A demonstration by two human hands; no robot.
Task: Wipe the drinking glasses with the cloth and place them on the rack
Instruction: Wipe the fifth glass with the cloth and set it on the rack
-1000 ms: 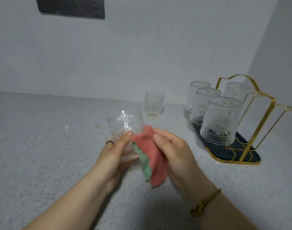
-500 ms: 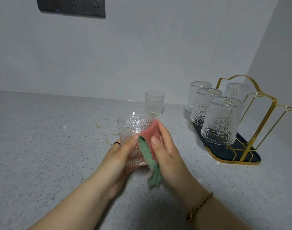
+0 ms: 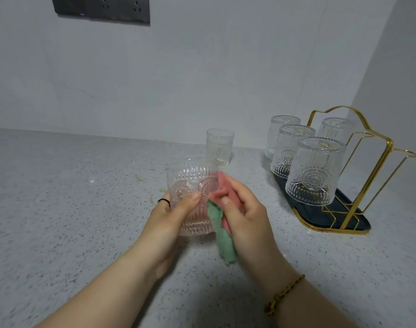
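My left hand point(image 3: 171, 216) grips a clear embossed drinking glass point(image 3: 188, 181), held upright above the counter. My right hand point(image 3: 246, 214) pinches a pink and green cloth point(image 3: 222, 228) and presses it against the glass's right side, part of it tucked over the rim. A second glass point(image 3: 220, 147) stands upright on the counter behind. The gold wire rack point(image 3: 358, 185) on its dark tray point(image 3: 320, 223) at the right carries several glasses upside down, the nearest one point(image 3: 314, 171) in front.
The speckled grey counter point(image 3: 60, 209) stretches wide to the left and front. A white wall runs behind, with a dark socket panel point(image 3: 100, 8) high up. A side wall closes off the right, just past the rack.
The glass has turned more upright in my left hand. My right hand has pushed the cloth further onto the glass's right side and rim.
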